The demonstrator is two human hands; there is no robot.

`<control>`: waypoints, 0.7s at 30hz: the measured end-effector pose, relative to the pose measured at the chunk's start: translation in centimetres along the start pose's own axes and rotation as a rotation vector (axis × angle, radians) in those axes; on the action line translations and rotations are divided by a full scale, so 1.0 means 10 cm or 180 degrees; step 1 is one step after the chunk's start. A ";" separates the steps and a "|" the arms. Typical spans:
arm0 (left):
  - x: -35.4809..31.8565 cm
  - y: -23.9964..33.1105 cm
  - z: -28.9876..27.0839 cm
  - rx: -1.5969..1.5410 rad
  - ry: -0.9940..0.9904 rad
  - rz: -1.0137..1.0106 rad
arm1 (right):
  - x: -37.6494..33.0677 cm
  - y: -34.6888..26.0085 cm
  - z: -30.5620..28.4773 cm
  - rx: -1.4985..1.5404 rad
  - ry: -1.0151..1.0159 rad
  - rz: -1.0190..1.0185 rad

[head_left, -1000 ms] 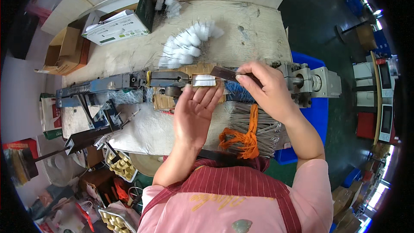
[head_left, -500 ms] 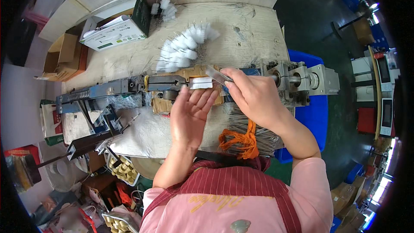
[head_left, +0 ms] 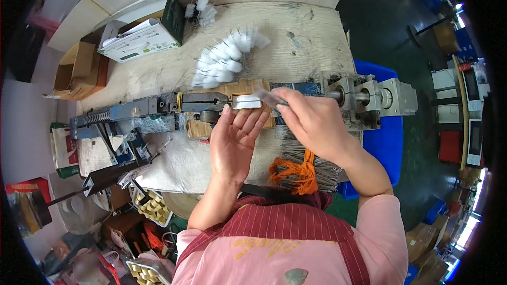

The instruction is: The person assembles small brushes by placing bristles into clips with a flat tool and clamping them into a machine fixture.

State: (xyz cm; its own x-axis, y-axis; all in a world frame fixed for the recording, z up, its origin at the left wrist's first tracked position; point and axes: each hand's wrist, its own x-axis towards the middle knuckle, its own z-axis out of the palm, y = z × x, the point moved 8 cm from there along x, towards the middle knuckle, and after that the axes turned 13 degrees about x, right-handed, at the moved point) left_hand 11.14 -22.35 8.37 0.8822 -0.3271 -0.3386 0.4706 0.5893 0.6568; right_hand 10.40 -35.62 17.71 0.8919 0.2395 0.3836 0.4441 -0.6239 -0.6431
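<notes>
Since half a second ago very little has been shifted: the right hand [head_left: 312, 122] has been kept at the machine, its fingertips edged a touch further left along the rail, while the left hand [head_left: 237, 140] has been held in the same place beneath the white block.

A thin bundle of wires [head_left: 269, 96] is pinched between the right thumb and fingers, so that hand is closed around it. The bundle's long axis is laid almost level across the picture, running left to right along the machine, with its free end pointed left toward the white block [head_left: 246, 102]. How far the bundle runs under the hand cannot be told, as it is blurred and covered there.

The left hand is held open and flat, palm up, fingers together and stretched toward the block; the fingertips are seen just at its lower edge, and nothing is gripped.

The long metal machine [head_left: 158, 108] is stretched across the wooden table [head_left: 296, 37], ended at the right by a grey motor block [head_left: 393, 97]. A heap of white brushes [head_left: 224, 58] is lain behind it, well apart from both hands. A bundle of wires tied with orange string [head_left: 298, 171] is rested just under the right wrist, above a blue crate [head_left: 383, 148].
</notes>
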 end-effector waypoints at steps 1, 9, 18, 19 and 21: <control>0.00 -0.01 -0.02 0.0004 -0.0011 0.0001 | -0.01 -0.01 0.02 0.0077 0.0005 -0.0047; -0.04 -0.10 -0.03 -0.0778 -0.0090 -0.0309 | 0.14 -0.06 0.23 0.0018 -0.0141 -0.0478; -0.03 -0.06 0.00 -0.0524 0.0097 -0.0155 | 0.16 0.04 0.02 0.0594 0.0168 0.0116; -0.03 -0.03 0.01 -0.0355 0.0028 -0.0144 | 0.15 0.01 -0.04 0.0429 0.0172 0.0057; -0.04 -0.01 0.02 -0.0195 -0.0118 -0.0136 | 0.07 -0.03 0.00 0.0208 0.0013 0.0191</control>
State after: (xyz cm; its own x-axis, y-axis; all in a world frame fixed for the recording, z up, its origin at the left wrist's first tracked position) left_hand 10.76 -22.45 8.59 0.8607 -0.3794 -0.3395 0.5088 0.6179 0.5995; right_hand 10.94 -35.30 18.18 0.9168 0.2000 0.3456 0.3945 -0.5871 -0.7069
